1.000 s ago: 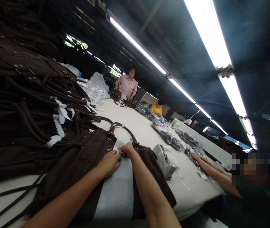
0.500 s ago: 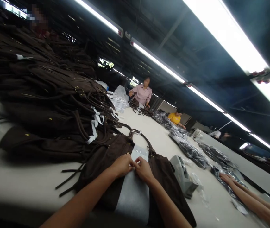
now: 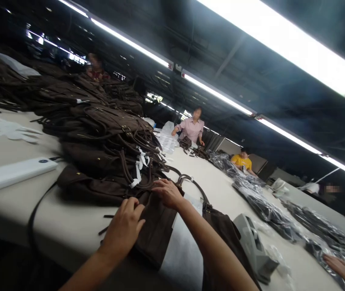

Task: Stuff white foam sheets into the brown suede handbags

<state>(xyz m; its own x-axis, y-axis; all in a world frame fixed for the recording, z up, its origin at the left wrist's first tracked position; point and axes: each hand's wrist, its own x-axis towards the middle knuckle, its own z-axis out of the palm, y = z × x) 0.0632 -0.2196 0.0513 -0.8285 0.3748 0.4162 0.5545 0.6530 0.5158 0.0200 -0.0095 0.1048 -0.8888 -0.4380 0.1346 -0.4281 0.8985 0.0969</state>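
A dark brown fabric bag (image 3: 157,226) lies on the table before me, with a pale grey-white sheet (image 3: 183,246) wrapped around its middle. My left hand (image 3: 125,226) is at the bag's left side, fingers loosely curved and the thumb apart. Over the upper left part of the bag, my right hand (image 3: 168,194) has its fingers stretched out toward the left. Whether the fingertips press on the fabric is hard to see. The bag's looped handle (image 3: 195,184) arches beyond the sheet.
A pile of brown bags (image 3: 99,137) rises at left, near a white elongated device (image 3: 17,173) with a cable. A grey tape dispenser (image 3: 254,246) stands right of the bag. Plastic-wrapped bags (image 3: 269,206) line the right, where another person's hand (image 3: 337,264) reaches in. Several people work beyond.
My hands have come apart from their pinch at the sheet and moved left over the bag's side. The view has turned left, showing more of the white device.
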